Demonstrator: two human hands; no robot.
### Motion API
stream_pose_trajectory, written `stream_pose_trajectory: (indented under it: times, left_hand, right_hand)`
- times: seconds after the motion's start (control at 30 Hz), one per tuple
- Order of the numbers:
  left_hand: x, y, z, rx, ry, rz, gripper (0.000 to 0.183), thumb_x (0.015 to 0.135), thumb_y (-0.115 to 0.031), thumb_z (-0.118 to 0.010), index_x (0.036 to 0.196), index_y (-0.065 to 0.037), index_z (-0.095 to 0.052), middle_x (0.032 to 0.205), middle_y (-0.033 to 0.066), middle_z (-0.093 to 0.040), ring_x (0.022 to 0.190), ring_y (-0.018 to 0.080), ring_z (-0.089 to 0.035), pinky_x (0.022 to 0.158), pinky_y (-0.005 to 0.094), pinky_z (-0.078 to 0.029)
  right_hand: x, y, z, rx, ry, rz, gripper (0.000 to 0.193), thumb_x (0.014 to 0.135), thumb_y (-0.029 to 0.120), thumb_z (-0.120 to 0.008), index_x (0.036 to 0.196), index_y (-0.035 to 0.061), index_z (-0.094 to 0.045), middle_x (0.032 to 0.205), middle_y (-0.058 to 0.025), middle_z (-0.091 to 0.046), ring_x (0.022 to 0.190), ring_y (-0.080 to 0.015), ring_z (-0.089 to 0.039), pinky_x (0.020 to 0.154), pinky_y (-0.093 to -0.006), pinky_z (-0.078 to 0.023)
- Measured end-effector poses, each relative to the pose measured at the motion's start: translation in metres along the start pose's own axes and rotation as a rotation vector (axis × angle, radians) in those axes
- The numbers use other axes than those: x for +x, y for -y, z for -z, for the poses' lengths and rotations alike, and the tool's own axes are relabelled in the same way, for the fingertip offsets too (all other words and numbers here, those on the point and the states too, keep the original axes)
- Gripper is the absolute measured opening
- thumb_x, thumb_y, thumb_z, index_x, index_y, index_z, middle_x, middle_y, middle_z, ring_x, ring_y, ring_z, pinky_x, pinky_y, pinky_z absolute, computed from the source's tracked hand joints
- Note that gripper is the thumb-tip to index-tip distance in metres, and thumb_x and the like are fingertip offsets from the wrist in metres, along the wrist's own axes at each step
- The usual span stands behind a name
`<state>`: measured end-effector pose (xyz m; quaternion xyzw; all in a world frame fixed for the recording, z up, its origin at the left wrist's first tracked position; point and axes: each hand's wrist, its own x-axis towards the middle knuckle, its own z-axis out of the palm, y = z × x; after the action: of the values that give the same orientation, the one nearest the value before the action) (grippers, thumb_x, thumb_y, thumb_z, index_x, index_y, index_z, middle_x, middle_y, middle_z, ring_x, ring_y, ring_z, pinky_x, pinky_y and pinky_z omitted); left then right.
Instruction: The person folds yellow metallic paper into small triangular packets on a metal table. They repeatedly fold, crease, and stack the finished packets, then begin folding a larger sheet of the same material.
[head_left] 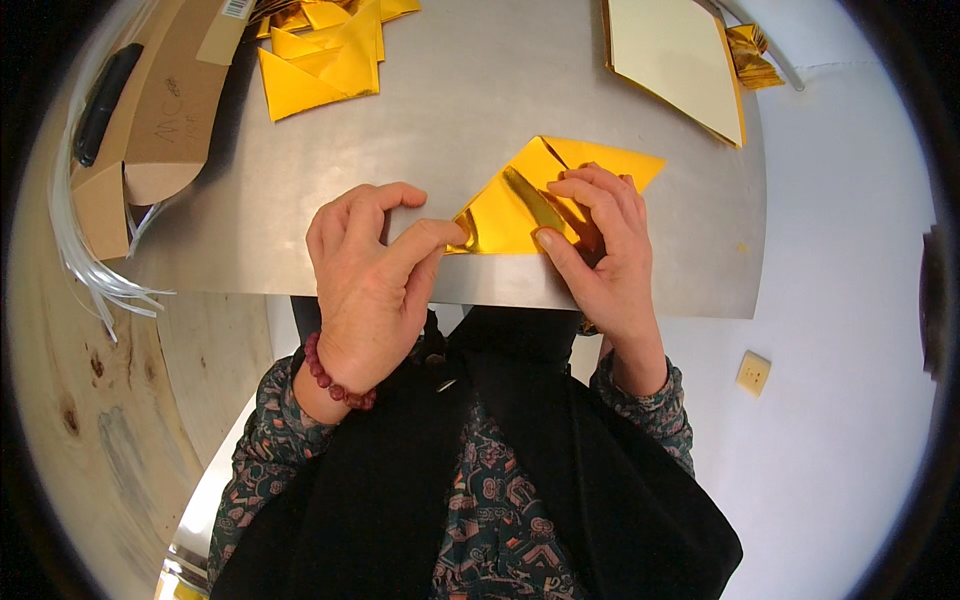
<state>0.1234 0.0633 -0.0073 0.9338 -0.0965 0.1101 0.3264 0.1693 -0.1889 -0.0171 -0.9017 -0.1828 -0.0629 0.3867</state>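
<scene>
A folded sheet of shiny gold foil paper [515,215] lies on the metal table in front of me, near its front edge. My left hand [370,245] has its fingertips at the left corner of the sheet and pinches it, while another finger is bent above, off the paper. My right hand [605,225] curls over the right half, with the thumb at the lower edge and the fingers on a raised fold. The paper under my right palm is partly hidden. A pointed end sticks out beyond my right fingers.
Several folded gold foil pieces [325,70] lie at the far left. Beside them stands a cardboard box [165,120] with a black marker [107,104] and white plastic strands [85,255]. A stack of pale sheets [672,62] sits at the far right, near another gold piece [755,57].
</scene>
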Motion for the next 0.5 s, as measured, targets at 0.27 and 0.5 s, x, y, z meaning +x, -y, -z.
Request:
stream_pose_trajectory:
  times: [0.27,0.5]
  left_hand:
    - [-0.0016,0.0016,0.0013,0.028,0.020,-0.016,0.021,0.091,-0.002,-0.074,0.103,-0.019,-0.079,0.128,0.0057,-0.064,0.122,0.0321,-0.055,0.108,0.0456,-0.037]
    - [-0.0027,0.0082,0.0067,0.052,0.071,-0.085,0.027,0.091,0.001,-0.072,0.107,-0.019,-0.081,0.129,0.0067,-0.065,0.124,0.0320,-0.055,0.109,0.0454,-0.038]
  right_hand:
    - [-0.0008,-0.0039,-0.0001,-0.040,0.027,0.079,0.015,0.089,0.014,-0.082,0.103,0.0144,-0.076,0.124,-0.0102,-0.063,0.125,-0.0351,-0.059,0.114,-0.0539,-0.040]
    - [0.0019,-0.0073,0.0043,-0.058,0.060,0.154,0.012,0.094,0.013,-0.076,0.105,0.0136,-0.075,0.124,-0.0108,-0.062,0.119,-0.0342,-0.060,0.110,-0.0507,-0.041]
